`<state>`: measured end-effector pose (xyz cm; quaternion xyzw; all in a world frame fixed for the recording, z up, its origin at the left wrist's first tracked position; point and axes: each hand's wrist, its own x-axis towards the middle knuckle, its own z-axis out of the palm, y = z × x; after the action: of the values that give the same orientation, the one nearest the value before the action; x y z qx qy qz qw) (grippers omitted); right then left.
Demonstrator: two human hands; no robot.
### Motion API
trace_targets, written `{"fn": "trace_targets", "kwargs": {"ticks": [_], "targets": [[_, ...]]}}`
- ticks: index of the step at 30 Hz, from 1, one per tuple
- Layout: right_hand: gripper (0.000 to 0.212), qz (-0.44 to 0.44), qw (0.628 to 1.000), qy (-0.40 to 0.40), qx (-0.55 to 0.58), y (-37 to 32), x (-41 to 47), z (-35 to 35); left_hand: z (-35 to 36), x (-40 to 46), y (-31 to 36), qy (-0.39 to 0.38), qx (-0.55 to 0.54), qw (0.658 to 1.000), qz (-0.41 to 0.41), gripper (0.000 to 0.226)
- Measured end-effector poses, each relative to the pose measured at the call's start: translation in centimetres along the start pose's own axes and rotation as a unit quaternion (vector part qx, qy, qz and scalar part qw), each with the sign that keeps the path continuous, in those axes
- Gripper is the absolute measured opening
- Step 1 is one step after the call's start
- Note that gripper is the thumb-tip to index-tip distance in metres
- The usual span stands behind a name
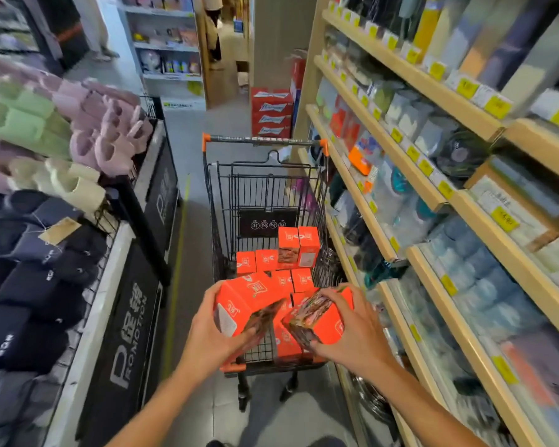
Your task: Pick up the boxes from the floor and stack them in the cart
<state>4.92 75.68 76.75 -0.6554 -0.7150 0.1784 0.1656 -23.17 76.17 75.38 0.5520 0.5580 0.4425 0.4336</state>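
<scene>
Both hands are up over the near end of the cart, each one loaded: the left hand (213, 337) has its fingers wrapped under and round an orange box (242, 301), thumb up its left side, the box tipped on a slant with its printed photo face turned down and toward the middle. The right hand (352, 337) grips a second orange box (320, 317) from the right, fingers spread over its top edge, that one tilted too, its photo face angled to the left. The two boxes sit just beside each other, corners nearly meeting, both held above the black wire shopping cart (265, 188) rather than resting in it. Below and beyond them, more orange boxes (273, 269) lie packed in the cart's basket, and two stand upright on top at the far right (299, 246) (motion blur softens the print, so the labels cannot be read). The cart's grey handle with orange ends (265, 140) is at the far side, away from the person. On the left, a rack of slippers (46, 175) in green, pink, cream and dark navy above a black promotion panel (129, 330); on the right, wooden shelves (400, 175) of packaged goods with yellow price tags. Red cases (271, 112) are stacked on the floor beyond the cart.
</scene>
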Motion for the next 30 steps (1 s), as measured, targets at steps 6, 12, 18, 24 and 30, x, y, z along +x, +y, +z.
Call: {"fn": "trace_targets", "kwargs": {"ticks": [6, 12, 18, 24, 30], "targets": [[0.107, -0.011, 0.998, -0.057, -0.027, 3.5, 8.3, 2.5, 1.7, 5.9, -0.9, 0.018, 0.036, 0.999, -0.022, 0.088], [0.108, -0.052, 0.992, -0.103, -0.046, 8.3, 17.4, 6.5, 5.9, 11.3, -2.3, 0.069, 0.047, 0.994, -0.065, 0.086], [0.114, -0.084, 0.978, -0.147, -0.122, 11.3, 24.7, 10.4, 7.8, 15.6, -4.7, 0.092, 0.078, 0.987, -0.107, 0.093], [0.112, -0.103, 0.96, -0.203, -0.163, 13.3, 30.4, 13.4, 7.3, 19.8, -9.3, 0.065, 0.094, 0.983, -0.144, 0.096], [0.107, -0.132, 0.919, -0.253, -0.272, 16.6, 33.1, 18.0, 6.6, 21.9, -13.2, 0.035, 0.145, 0.976, -0.156, 0.099]]}}
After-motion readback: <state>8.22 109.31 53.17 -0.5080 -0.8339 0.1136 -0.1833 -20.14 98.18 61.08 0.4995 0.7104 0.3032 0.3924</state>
